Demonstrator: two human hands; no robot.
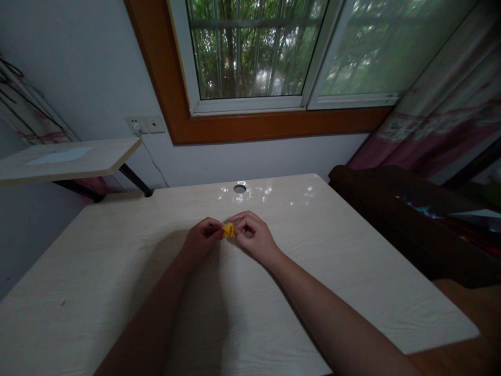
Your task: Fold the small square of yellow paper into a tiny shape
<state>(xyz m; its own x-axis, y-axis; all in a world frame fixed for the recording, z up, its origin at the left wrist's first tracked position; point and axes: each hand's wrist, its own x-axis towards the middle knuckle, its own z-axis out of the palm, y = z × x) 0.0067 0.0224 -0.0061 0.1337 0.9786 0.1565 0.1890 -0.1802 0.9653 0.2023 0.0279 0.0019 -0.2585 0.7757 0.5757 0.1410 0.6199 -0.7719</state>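
A small yellow folded piece [228, 230], which looks like paper, sits between my two hands over the middle of the desk. My left hand [202, 237] pinches its left end between thumb and fingers. On the other side, my right hand [256, 235] has thumb and index finger closed at its right edge. An orange-brown patch shows on the side facing right. The fingertips hide parts of it, and its exact kind is too small to make out.
The pale wooden desk [305, 282] has a round cable hole [239, 188] near its back edge. A raised shelf [78, 159] on black legs stands at the left. Beyond are a window [254, 57] and a wall socket [144, 124]. Dark furniture [371, 209] borders the right side.
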